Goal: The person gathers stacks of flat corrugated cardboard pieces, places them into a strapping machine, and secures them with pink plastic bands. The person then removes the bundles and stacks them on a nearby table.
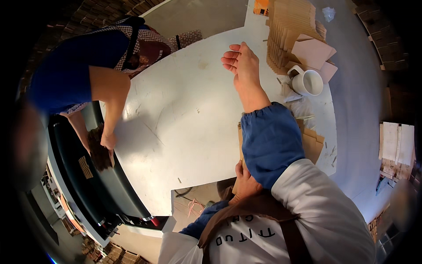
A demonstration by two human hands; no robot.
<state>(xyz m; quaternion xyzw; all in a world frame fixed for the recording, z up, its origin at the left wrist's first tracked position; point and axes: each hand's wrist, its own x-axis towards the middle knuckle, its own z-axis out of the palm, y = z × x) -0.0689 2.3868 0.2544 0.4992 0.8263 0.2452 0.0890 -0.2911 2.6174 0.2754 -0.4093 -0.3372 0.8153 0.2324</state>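
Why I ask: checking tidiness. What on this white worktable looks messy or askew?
Small offcut scraps lie scattered beside the white mug, and the brown paper sheets under the blue-sleeved right arm overhang the white worktable edge.
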